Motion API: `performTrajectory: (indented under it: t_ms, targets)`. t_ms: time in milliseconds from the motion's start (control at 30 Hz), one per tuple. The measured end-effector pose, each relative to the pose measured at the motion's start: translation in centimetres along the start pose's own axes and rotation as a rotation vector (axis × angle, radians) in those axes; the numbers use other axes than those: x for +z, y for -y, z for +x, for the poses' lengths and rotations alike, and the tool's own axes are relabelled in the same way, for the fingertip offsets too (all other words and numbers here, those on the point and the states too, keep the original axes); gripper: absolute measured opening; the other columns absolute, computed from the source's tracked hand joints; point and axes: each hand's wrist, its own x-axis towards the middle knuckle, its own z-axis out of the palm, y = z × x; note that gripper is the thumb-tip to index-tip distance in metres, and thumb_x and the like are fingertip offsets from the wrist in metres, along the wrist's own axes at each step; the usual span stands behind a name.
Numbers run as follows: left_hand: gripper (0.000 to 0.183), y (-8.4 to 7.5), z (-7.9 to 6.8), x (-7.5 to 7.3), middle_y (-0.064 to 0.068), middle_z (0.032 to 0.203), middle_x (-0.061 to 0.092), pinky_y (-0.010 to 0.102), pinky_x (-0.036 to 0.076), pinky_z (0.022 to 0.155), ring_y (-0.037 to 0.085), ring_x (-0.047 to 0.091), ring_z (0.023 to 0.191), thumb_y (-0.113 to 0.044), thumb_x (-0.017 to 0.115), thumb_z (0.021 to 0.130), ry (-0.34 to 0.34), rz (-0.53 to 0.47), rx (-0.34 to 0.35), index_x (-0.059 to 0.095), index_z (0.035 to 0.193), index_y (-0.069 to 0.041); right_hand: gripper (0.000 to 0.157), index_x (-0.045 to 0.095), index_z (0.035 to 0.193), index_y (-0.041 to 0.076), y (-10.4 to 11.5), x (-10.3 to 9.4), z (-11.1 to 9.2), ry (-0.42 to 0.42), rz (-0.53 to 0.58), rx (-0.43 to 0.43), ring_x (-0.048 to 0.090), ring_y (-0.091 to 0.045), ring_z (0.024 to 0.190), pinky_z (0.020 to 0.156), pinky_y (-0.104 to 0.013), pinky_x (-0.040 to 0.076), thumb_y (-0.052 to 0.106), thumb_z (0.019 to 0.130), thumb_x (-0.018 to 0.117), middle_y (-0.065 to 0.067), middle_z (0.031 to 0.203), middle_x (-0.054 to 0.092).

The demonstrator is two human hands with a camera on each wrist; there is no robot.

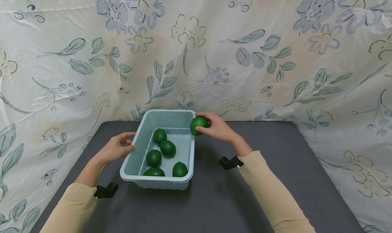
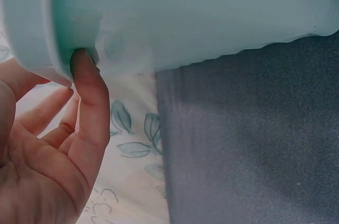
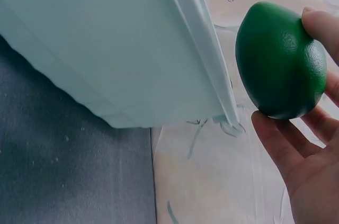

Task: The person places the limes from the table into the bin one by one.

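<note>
A pale blue plastic bin (image 1: 182, 113) stands on the dark table, with several glossy green limes (image 1: 167, 148) lying loose on its floor. My left hand (image 1: 114, 147) grips the bin's left rim; in the left wrist view a fingertip (image 2: 85, 70) tucks beneath the rim against the outer wall. Over the bin's far right corner, my right hand (image 1: 215, 126) holds another lime (image 3: 280, 60) between thumb and fingers. That lime is clear of the rim in the right wrist view, its pointed end up.
A dark grey tabletop (image 1: 275, 178) extends around the bin, mostly to the right and in front. Behind it and along both sides hangs a pale cloth (image 1: 214, 86) printed with flowers and leaves. Each wrist wears a black strap (image 1: 231, 162).
</note>
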Motion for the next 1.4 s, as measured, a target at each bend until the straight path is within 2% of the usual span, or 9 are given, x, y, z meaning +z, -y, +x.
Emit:
performTrajectory:
  t_ms: [100, 233, 767, 967, 1233, 1400]
  targets:
    - [0.062, 0.0, 0.1, 0.0, 0.021, 0.106, 0.051, 0.038, 0.054, 0.064, 0.021, 0.062, 0.083, -0.013, 0.057, 0.090, 0.000, 0.005, -0.002, 0.026, 0.143, -0.004, 0.052, 0.046, 0.134, 0.007, 0.3, 0.2, 0.5, 0.010, 0.008, 0.008, 0.052, -0.029, 0.107, 0.087, -0.039, 0.047, 0.018, 0.086, 0.065, -0.016, 0.130, 0.044]
    - [0.062, 0.1, 0.2, 0.0, 0.021, 0.107, 0.051, 0.038, 0.054, 0.064, 0.021, 0.062, 0.084, -0.013, 0.057, 0.090, 0.001, 0.008, -0.006, 0.026, 0.143, -0.004, 0.053, 0.047, 0.133, 0.014, -1.0, 0.9, 1.6, 0.006, 0.002, -0.008, 0.052, -0.023, 0.106, 0.087, -0.037, 0.047, 0.025, 0.085, 0.066, -0.010, 0.130, 0.045]
    - [0.063, 0.1, 0.2, 0.1, 0.021, 0.107, 0.051, 0.037, 0.054, 0.064, 0.021, 0.062, 0.083, -0.013, 0.057, 0.090, -0.004, 0.013, -0.013, 0.026, 0.143, -0.004, 0.051, 0.048, 0.132, 0.013, 0.6, 2.4, 3.6, 0.054, -0.053, -0.036, 0.053, -0.018, 0.103, 0.078, -0.028, 0.049, 0.026, 0.086, 0.065, -0.006, 0.128, 0.048]
    - [0.062, 0.1, 0.2, 0.1, 0.020, 0.106, 0.051, 0.037, 0.054, 0.064, 0.021, 0.062, 0.082, -0.013, 0.057, 0.090, -0.007, 0.017, -0.015, 0.026, 0.143, -0.004, 0.052, 0.049, 0.132, 0.012, 1.2, 3.0, 4.1, 0.056, -0.092, -0.045, 0.051, -0.018, 0.106, 0.080, -0.028, 0.048, 0.027, 0.085, 0.065, -0.006, 0.127, 0.049]
    - [0.062, 0.1, 0.2, 0.1, 0.020, 0.107, 0.051, 0.037, 0.054, 0.064, 0.021, 0.061, 0.083, -0.014, 0.057, 0.090, -0.011, 0.020, -0.012, 0.026, 0.143, -0.005, 0.050, 0.049, 0.132, 0.014, 1.8, 4.0, 4.5, 0.094, -0.081, -0.049, 0.051, -0.017, 0.104, 0.078, -0.026, 0.048, 0.026, 0.086, 0.065, -0.006, 0.127, 0.049]
    - [0.062, 0.1, 0.2, 0.1, 0.020, 0.107, 0.051, 0.037, 0.054, 0.064, 0.021, 0.061, 0.084, -0.014, 0.057, 0.091, -0.011, 0.017, -0.015, 0.026, 0.143, -0.005, 0.051, 0.048, 0.133, 0.010, 2.2, 4.6, 4.7, 0.123, -0.078, -0.075, 0.051, -0.017, 0.101, 0.078, -0.025, 0.046, 0.024, 0.086, 0.064, -0.006, 0.125, 0.051]
